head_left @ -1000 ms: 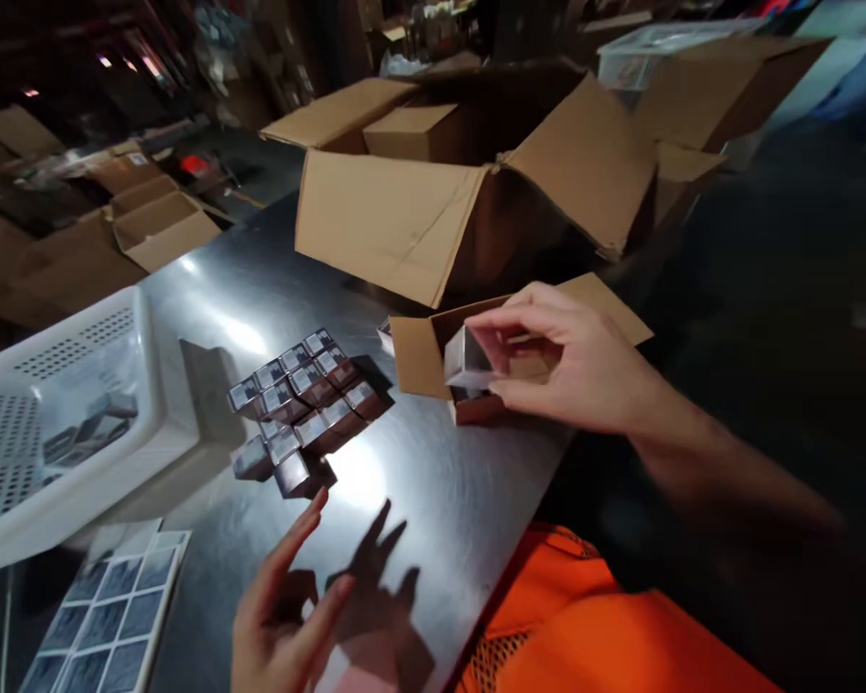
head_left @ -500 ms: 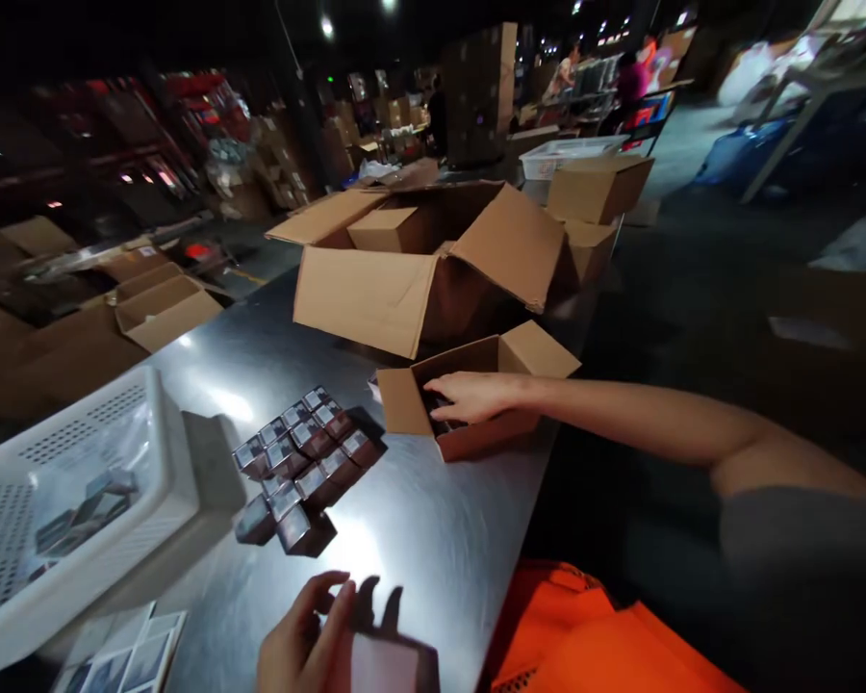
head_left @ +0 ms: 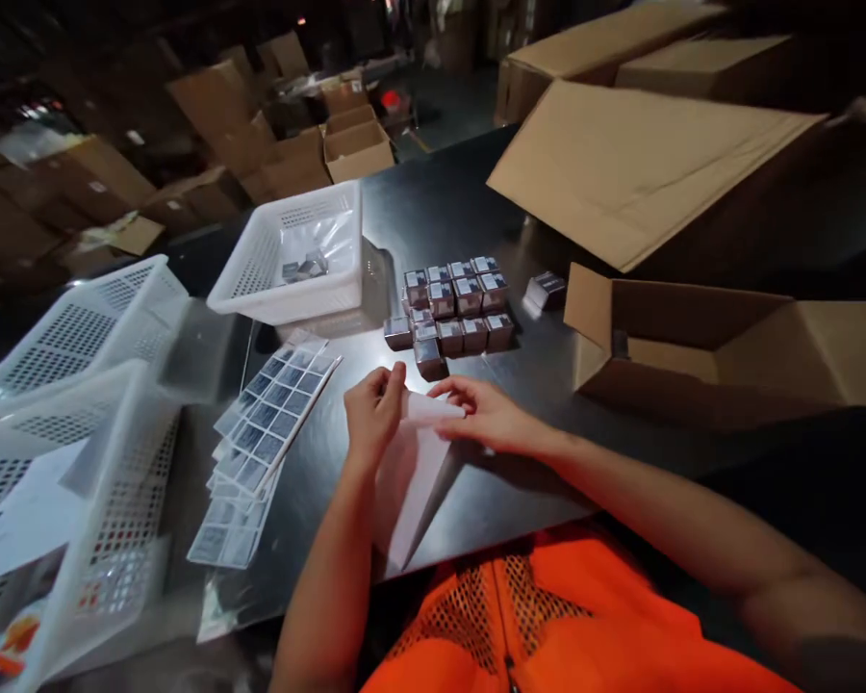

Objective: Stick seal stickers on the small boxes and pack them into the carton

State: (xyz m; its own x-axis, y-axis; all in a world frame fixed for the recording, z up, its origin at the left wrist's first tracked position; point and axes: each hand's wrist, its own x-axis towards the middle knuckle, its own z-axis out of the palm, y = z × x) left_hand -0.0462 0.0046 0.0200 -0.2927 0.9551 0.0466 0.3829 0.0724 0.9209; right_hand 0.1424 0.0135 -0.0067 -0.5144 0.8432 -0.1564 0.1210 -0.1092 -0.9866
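A pale, whitish sheet of paper [head_left: 404, 486] hangs between my two hands at the near edge of the metal table, bent along its top. My left hand [head_left: 375, 412] pinches its upper left with thumb and fingers. At the upper right corner, my right hand [head_left: 487, 416] has its fingers closed on the same sheet. Just beyond my hands stand several small dark boxes with pale tops [head_left: 468, 298], grouped in rows. Another small dark box [head_left: 547, 290] lies apart, to their right. Fanned sheets of square labels [head_left: 278, 416] lie left of my left hand.
An open cardboard carton [head_left: 664, 397] stands at the right, with a larger carton's flap [head_left: 642, 173] behind it. A white plastic basket [head_left: 346, 294] holding a clear bag sits at the back left. More white baskets [head_left: 126, 462] line the left side.
My right hand has left the small carton and now grips the paper. My left hand, earlier near the paper, now holds it too. The view has swung left and down.
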